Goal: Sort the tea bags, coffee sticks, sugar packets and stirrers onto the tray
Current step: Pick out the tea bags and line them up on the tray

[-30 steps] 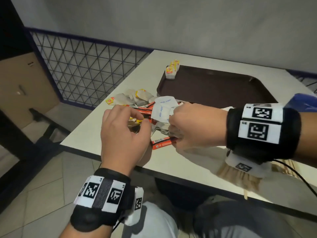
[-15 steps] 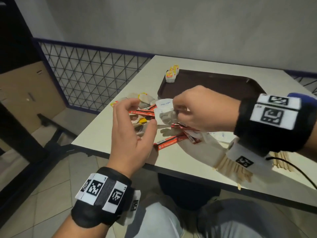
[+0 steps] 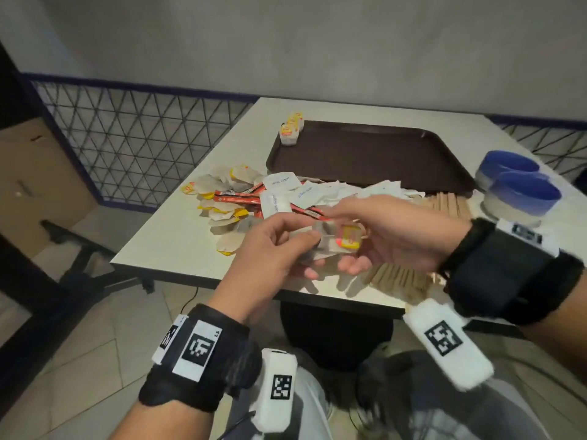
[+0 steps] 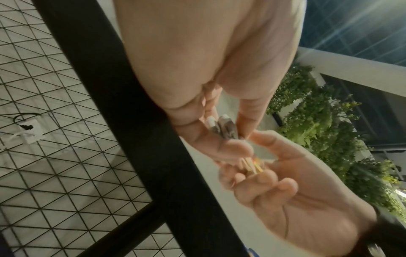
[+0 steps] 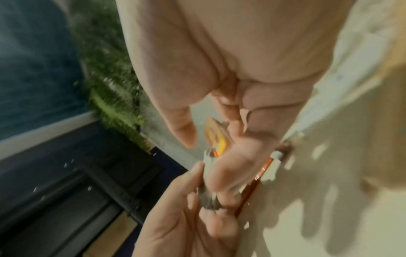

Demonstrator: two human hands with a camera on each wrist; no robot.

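A small stack of tea bags (image 3: 347,241) with a yellow tag is held above the table's near edge. My left hand (image 3: 298,246) pinches its left end, and my right hand (image 3: 365,249) cups it from below with the thumb on top. The left wrist view shows the grey tea bags (image 4: 227,127) between my left fingers. In the right wrist view the yellow tag (image 5: 216,139) sits in my right hand. The brown tray (image 3: 365,160) lies behind, with several tea bags (image 3: 290,130) in its far left corner. A mixed pile (image 3: 254,198) of tea bags, red coffee sticks and white sugar packets lies in front of the tray.
Wooden stirrers (image 3: 444,204) lie right of the pile, and more stirrers (image 3: 400,277) lie by the near edge under my right wrist. Two blue-rimmed bowls (image 3: 521,188) stand at the right. A wire mesh fence (image 3: 133,147) runs along the table's left side.
Both hands have lifted off the pile and drawn toward the near edge. They now hold a small stack of tea bags together. The right palm has turned upward.
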